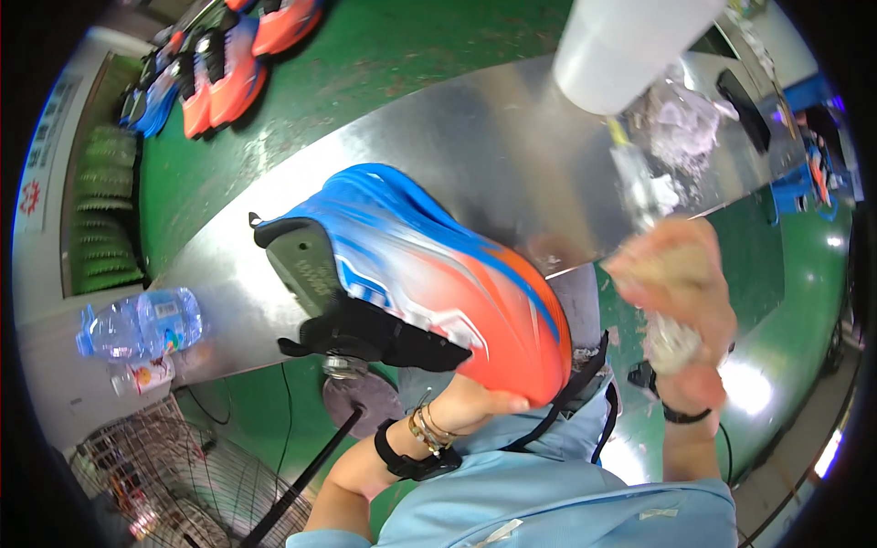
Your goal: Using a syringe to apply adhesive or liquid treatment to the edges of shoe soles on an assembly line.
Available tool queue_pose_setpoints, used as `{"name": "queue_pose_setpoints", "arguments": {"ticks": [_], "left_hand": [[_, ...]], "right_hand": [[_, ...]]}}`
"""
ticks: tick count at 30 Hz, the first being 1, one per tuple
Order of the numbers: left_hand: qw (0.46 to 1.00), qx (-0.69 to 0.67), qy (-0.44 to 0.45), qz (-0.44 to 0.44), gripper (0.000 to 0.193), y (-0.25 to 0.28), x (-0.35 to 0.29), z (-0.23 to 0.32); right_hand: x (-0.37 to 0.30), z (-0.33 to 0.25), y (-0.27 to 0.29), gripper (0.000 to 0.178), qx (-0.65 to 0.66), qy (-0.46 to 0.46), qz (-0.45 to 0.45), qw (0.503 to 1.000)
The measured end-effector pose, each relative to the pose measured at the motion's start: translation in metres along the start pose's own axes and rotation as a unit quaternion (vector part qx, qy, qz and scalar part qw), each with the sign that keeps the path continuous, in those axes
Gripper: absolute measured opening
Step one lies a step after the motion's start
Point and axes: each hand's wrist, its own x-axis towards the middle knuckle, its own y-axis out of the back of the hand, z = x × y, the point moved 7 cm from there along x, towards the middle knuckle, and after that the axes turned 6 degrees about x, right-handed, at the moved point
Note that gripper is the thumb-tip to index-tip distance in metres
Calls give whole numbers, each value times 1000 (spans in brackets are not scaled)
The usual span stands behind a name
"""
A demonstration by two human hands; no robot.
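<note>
The shoe (438, 274) I have in hand sits over the near edge of the steel table (498, 128), its long axis slanting from the far left, where the heel is, to the near right, where the toe points. It is tipped on its side, opening toward the near left, sole edge along the far right. Its upper fades from bright blue at the heel through whitish streaks to coral at the toe, with a black tongue area (402, 340) and an olive-green insert (306, 265) in the opening. My left hand (468, 404) is clamped on the toe's near edge, thumb against it, other fingers hidden beneath. My right hand (687, 274), well right of the toe, has a white wad (674, 345); blur keeps me from telling how its fingers close.
</note>
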Motion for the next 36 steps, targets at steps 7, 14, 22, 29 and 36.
{"name": "queue_pose_setpoints", "arguments": {"ticks": [7, 14, 22, 29, 36], "left_hand": [[994, 96, -43, -22, 67, 28, -21, -6], [993, 81, 20, -88, 54, 25, -19, -13], [982, 116, 64, -132, 52, 23, -15, -15], [991, 72, -72, -89, 73, 18, -28, 9], [966, -81, -237, 71, 75, 68, -43, 151]], "right_hand": [[69, 70, -93, 76, 2, -15, -166, 986], [80, 75, -117, 68, -45, -21, -199, 979], [95, 74, -126, 51, -78, 50, -189, 978], [118, 55, -121, 60, -100, 22, -200, 974], [138, 62, -91, 63, -13, -34, -62, 997]]}}
